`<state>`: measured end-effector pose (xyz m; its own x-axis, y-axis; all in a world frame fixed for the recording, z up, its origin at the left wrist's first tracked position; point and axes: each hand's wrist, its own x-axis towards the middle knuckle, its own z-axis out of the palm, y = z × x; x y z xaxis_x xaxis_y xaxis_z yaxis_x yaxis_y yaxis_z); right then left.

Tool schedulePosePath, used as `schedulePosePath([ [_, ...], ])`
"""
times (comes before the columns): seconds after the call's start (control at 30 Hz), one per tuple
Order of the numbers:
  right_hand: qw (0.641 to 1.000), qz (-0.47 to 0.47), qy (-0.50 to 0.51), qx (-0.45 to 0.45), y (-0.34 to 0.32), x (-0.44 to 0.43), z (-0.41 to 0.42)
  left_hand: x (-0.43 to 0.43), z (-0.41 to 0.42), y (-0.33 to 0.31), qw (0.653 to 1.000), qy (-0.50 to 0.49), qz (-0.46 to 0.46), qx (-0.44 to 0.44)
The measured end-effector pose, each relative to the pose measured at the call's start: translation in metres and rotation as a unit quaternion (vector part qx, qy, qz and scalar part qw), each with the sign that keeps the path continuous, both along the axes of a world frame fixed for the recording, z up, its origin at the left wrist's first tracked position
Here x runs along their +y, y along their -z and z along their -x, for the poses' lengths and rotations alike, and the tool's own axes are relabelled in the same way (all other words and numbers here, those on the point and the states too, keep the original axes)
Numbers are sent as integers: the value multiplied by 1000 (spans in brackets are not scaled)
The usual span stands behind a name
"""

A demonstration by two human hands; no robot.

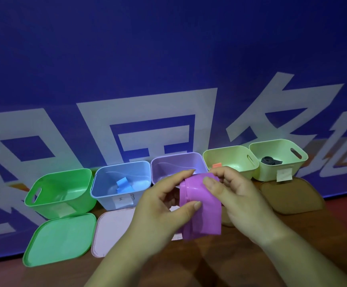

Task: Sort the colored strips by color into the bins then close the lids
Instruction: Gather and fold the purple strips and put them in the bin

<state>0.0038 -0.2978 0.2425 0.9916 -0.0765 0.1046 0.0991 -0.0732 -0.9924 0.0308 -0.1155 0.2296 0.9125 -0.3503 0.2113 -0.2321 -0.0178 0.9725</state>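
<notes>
Both hands, left hand (164, 204) & right hand (233, 195), pinch purple strip (201, 210), long axis near-far; purple bin (176, 164) lies just beyond, prob. empty, L hand marginally nearer.

Five open bins stand in a row: green bin (60, 191); blue bin (123, 195) holding a blue strip (124, 184); purple bin (176, 164); near pale bin (230, 156) with an orange strip (216, 165); far pale bin (278, 150) with a dark strip (271, 161). The green lid (59, 239), pink lid (114, 230) and brown lid (292, 195) lie flat in front of the row. A folded purple strip (201, 206) is pinched between the left hand (164, 206) and right hand (237, 199).
</notes>
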Motion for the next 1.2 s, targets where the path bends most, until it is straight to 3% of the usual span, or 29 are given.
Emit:
schedulePosePath([
  [0.3,995,-14,-76,-57,1,-13,2,-6,-2,-3,998,-10,38,52],
  [0.57,996,-25,-68,-60,4,-17,3,-14,0,-5,998,-6,27,58],
  [0.97,996,-76,-25,-34,4,-24,3,-16,1,0,995,31,-98,0],
  [1.2,994,-104,-14,2,2,-18,3,-13,1,-1,994,-4,-89,-58],
])
